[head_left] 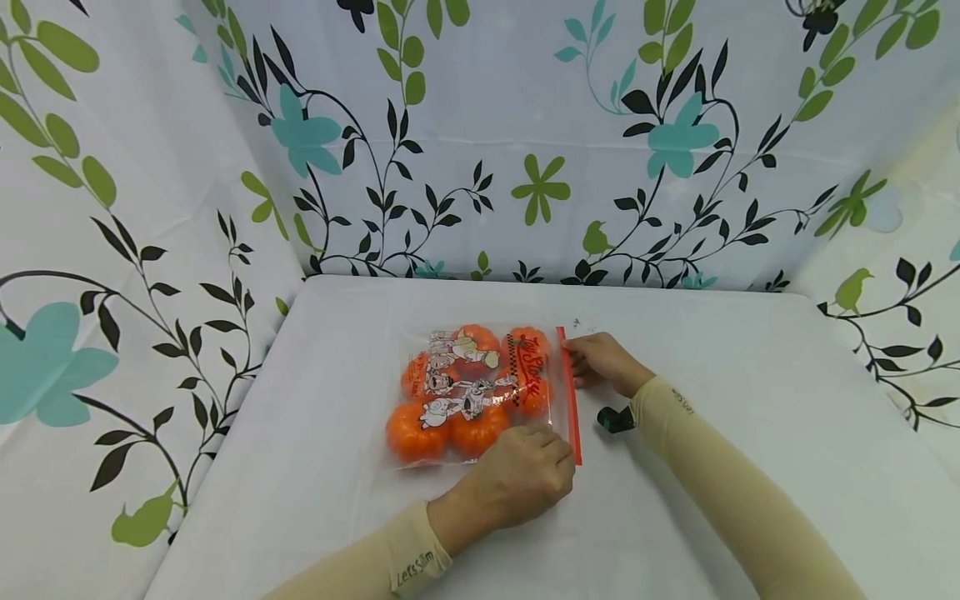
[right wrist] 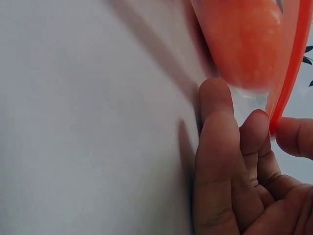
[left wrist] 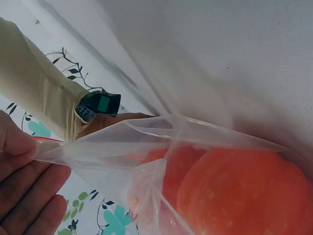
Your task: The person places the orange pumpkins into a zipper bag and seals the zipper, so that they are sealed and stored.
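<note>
A clear zip bag (head_left: 557,408) with printed cartoon figures lies on the table in the head view, holding several round orange fruits (head_left: 416,433) of a kind I cannot tell. Along its right side runs a red zip strip (head_left: 569,392). My left hand (head_left: 521,475) is at the strip's near end; in the left wrist view its thumb and finger pinch the bag's corner (left wrist: 54,149). At the far end is my right hand (head_left: 606,362). The right wrist view shows its thumb and a fingertip pinching the end of the strip (right wrist: 292,63), other fingers by the table.
The white table (head_left: 360,517) has a patterned cloth (head_left: 465,125) hanging behind it and at both sides. A small dark device (head_left: 617,419) sits at the right sleeve's wrist. Beige sleeves (head_left: 720,467) cover both forearms.
</note>
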Demonstrator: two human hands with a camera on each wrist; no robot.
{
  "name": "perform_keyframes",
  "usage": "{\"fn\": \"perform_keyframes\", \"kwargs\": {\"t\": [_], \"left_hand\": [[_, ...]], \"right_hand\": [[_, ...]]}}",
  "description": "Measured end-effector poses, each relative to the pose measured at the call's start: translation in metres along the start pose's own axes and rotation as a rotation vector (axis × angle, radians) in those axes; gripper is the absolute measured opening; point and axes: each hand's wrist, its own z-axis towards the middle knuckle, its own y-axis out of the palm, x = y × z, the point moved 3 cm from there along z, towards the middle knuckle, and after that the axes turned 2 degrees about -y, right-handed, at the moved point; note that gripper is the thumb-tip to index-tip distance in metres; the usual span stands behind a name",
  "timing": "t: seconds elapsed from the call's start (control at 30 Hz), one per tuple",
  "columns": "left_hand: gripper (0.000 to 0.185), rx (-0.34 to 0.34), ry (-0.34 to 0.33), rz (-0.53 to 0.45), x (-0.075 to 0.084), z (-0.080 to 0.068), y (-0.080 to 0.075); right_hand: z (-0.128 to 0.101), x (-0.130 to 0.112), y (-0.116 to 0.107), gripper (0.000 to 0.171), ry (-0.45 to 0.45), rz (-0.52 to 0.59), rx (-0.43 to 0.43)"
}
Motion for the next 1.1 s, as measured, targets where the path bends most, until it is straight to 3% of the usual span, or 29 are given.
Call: {"fn": "perform_keyframes", "kwargs": {"t": [0.43,0.67,0.9,1.1], "left_hand": [[0.016,-0.01,0.024,0.01,0.008,0.001,-0.001],[0.014,-0.002,0.007,0.001,0.002,-0.003,0.005],[0.009,0.014,-0.125,-0.057,-0.014,-0.011,0.012],[0.013,-0.125,-0.275,-0.158,-0.017,-0.011,0.017]], "right_hand": [[0.006,0.001,-0.021,0.044,-0.009,0.065,0.026],[0.008,0.0,-0.031,0.043,0.004,0.128,0.048],[0.005,0.003,-0.039,0.043,-0.005,0.178,0.059],[0.005,0.008,-0.035,0.045,0.0,0.184,0.036]]}}
